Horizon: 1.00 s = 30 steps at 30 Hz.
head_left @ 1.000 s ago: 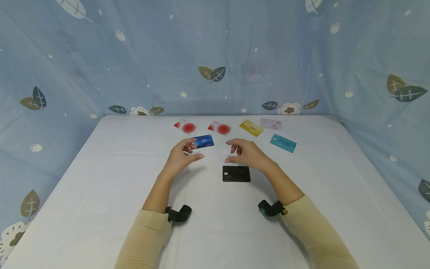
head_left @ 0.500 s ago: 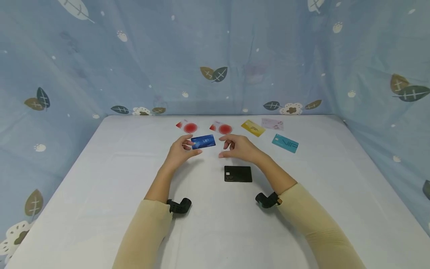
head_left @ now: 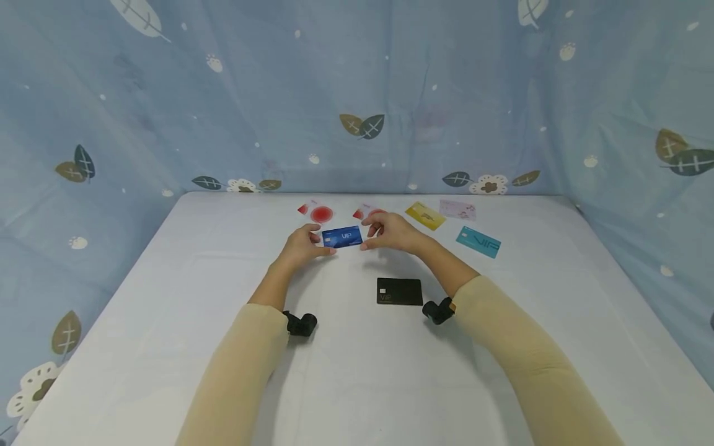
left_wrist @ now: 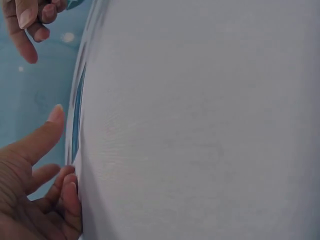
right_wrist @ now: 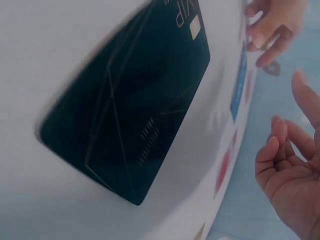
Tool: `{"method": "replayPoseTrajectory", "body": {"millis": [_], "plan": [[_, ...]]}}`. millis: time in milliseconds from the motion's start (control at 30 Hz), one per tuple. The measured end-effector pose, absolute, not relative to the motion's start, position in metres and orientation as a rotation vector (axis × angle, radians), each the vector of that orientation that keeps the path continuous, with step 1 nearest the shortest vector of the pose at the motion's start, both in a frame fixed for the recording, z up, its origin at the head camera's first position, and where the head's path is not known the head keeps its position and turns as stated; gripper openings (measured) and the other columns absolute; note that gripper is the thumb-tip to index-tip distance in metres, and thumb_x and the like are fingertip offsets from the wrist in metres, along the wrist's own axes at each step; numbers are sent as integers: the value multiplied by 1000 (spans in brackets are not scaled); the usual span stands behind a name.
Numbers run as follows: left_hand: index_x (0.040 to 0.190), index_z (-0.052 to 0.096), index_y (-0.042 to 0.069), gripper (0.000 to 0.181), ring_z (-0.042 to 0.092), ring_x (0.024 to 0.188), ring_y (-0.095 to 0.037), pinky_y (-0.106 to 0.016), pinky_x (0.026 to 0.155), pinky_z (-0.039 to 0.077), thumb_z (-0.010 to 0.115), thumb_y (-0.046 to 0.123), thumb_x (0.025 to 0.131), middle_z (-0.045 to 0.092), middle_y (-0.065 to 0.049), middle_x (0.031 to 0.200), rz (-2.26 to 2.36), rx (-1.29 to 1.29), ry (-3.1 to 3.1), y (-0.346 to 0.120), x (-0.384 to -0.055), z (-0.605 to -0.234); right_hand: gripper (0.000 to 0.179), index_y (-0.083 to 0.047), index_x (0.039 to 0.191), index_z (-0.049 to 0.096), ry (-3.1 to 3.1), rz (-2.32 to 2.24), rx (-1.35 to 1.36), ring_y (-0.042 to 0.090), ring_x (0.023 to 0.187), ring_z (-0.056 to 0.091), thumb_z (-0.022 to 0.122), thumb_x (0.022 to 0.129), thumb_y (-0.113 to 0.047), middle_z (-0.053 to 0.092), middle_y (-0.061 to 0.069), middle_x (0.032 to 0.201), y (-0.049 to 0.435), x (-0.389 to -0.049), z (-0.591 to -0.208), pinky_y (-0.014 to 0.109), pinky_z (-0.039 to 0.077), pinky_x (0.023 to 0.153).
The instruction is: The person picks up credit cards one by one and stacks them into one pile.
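A blue VIP card [head_left: 342, 236] lies on the white table, between my two hands. At its left end is my left hand [head_left: 300, 245], thumb by the lower edge and fingers by the upper left corner, with a gap between thumb and fingers. My right hand [head_left: 394, 232] hovers at the card's right end, thumb and fingertips apart, partly covering a red-and-white card [head_left: 357, 214] behind. In the right wrist view, the right hand [right_wrist: 295, 170] has nothing between its loosely bent fingers, and the blue card [right_wrist: 238, 87] shows edge-on near the left hand [right_wrist: 277, 25].
A black VIP card [head_left: 399, 292] lies nearer me, left of the right forearm. Behind are another red-and-white card [head_left: 321, 214], a yellow card [head_left: 425, 215], a pale pink card [head_left: 458, 209] and a teal VIP card [head_left: 478, 241]. A blue patterned curtain [head_left: 312, 93] closes the back.
Both hands have reached farther forward, the right one also moving left toward the blue card. It now covers part of a red-and-white card. The blue card stays on the table.
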<state>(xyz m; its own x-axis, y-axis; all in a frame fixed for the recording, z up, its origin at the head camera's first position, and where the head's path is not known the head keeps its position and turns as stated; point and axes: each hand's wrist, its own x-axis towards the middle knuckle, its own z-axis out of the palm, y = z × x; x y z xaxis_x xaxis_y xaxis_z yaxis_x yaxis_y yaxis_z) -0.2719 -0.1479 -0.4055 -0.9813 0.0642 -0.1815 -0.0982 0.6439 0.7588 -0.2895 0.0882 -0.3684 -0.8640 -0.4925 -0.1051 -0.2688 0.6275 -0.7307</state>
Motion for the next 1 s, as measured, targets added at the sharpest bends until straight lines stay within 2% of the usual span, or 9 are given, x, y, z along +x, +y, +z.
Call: {"method": "replayPoseTrajectory", "body": {"millis": [300, 500, 767, 1000], "plan": [[139, 41, 10, 76, 48, 97, -24, -37, 85, 41, 79, 31, 77, 54, -10, 111, 1000, 25, 2694, -158, -287, -406, 64, -1, 131, 53, 2553, -1042, -592, 24, 95, 56, 78, 78, -25, 60, 13, 110, 74, -309, -380, 31, 49, 80], [138, 41, 13, 74, 48, 87, -23, -31, 74, 41, 79, 31, 77, 50, -10, 105, 1026, 47, 2649, -161, -293, -404, 62, -1, 130, 54, 2587, -981, -595, 25, 101, 56, 79, 78, -23, 60, 13, 112, 64, -320, -389, 33, 47, 88], [132, 44, 12, 67, 50, 77, -19, -27, 64, 43, 78, 31, 78, 49, -10, 104, 1040, 28, 2621, -157, -294, -401, 66, -6, 132, 53, 2640, -841, -521, 23, 102, 50, 81, 75, -26, 57, 12, 113, 61, -327, -397, 33, 45, 89], [132, 41, 15, 64, 48, 87, -22, -27, 68, 42, 76, 28, 80, 48, -11, 107, 997, -17, 2586, -154, -296, -401, 67, -8, 133, 51, 2589, -801, -504, 25, 109, 49, 80, 76, -25, 54, 14, 121, 62, -328, -396, 37, 43, 96]]}}
